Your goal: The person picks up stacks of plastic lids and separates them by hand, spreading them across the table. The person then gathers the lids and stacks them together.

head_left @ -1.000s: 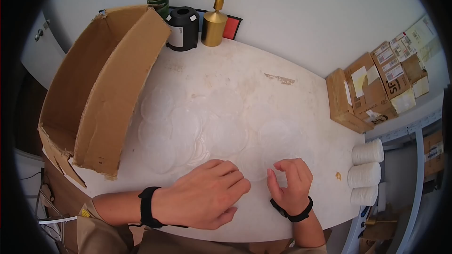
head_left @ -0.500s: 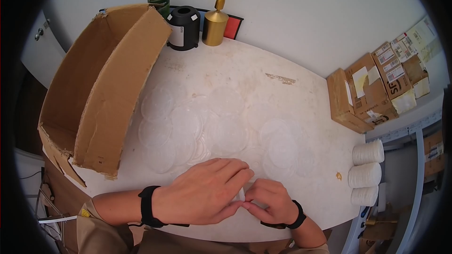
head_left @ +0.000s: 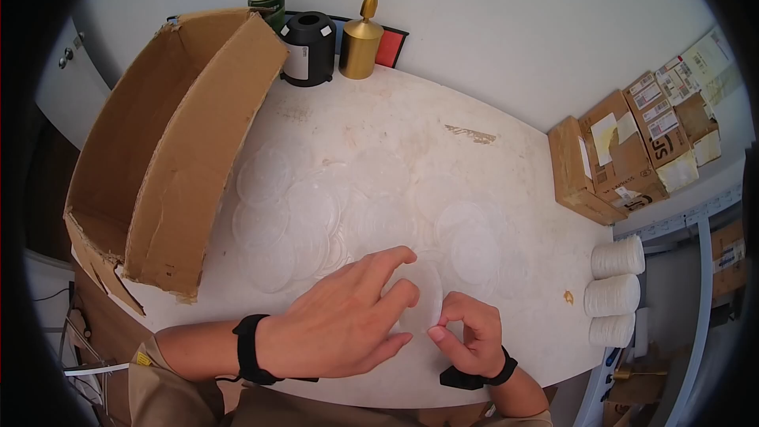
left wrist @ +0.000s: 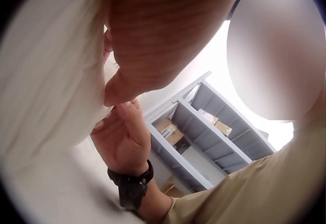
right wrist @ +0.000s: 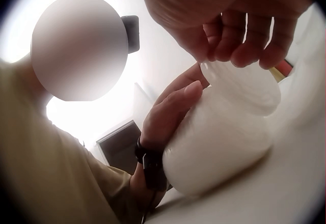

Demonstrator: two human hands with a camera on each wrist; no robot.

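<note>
In the head view my right hand pinches the edge of a round translucent plastic lid between thumb and forefinger. The lid stands tilted in front of my left hand, whose fingers are bent and spread. From the right wrist view, a thick white stack of lids lies on its side, my left thumb and fingers against it. The pinched lid is at the stack's upper end there. The stack also fills the left part of the left wrist view. From above, my left hand hides most of it.
Several flat translucent lids overlap across the white table, with more right of centre. Three white stacks line the right edge. A cardboard box stands left; a black cylinder and gold canister stand behind.
My right hand moved left to my left hand, then pinched a lid and drew it slightly right. The left fingers have spread. Another lid lies among those at right of centre since the first frame.
</note>
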